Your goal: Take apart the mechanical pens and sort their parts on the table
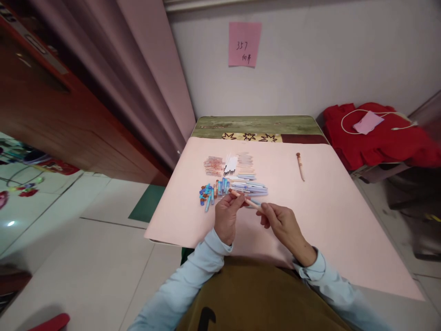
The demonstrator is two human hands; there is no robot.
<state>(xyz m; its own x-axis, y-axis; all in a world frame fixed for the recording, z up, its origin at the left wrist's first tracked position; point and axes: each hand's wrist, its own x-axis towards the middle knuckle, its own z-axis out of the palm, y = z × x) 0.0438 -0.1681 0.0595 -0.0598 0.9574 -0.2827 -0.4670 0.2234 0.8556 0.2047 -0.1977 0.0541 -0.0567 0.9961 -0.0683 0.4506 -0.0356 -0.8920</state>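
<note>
Between both hands I hold a slim cream-coloured pen (253, 202) with a brown end, slanting down to the right above the table's near edge. My left hand (227, 214) pinches its brown upper end. My right hand (280, 223) grips the lower end between thumb and fingers. Just beyond lie light blue and white pen barrels (251, 187) in a row. Blue and brown pen parts (206, 193) are heaped left of them. Behind are clear brownish tubes (213, 165), white refills with black tips (230, 166) and clear caps (245, 159).
A pen with a brown top (300, 166) lies alone on the right of the pink-covered table (330, 207). A stool with a red cloth (379, 142), a cable and a pink note stands beyond the right edge. Curtain and wooden door are at left; a pink note (245, 44) hangs on the wall.
</note>
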